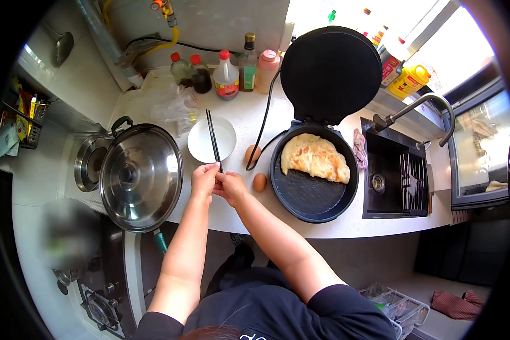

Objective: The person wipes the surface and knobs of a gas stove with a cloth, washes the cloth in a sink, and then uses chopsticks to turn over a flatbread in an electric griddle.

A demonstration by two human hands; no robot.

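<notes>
Both my hands meet over the counter's front part, fingers closed around a pair of black chopsticks (213, 136). My left hand (203, 180) pinches them, and my right hand (230, 186) grips close beside it at their near end. The chopsticks point away from me, over a white bowl (201, 148). Two brown eggs lie right of my hands: one egg (259, 182) near my right hand, another egg (251, 153) farther back by a black cord. Farther right is an open electric griddle (317, 207) with its black lid (331, 73) raised. A folded, browned flatbread (317, 160) lies in its far half.
A lidded steel pan (141, 178) stands at left. Bottles (226, 79) and a plastic bag (175, 110) line the back. At right are a black sink (379, 198), its faucet (422, 102) and a pink cloth (360, 148). A gas stove (99, 306) is at lower left.
</notes>
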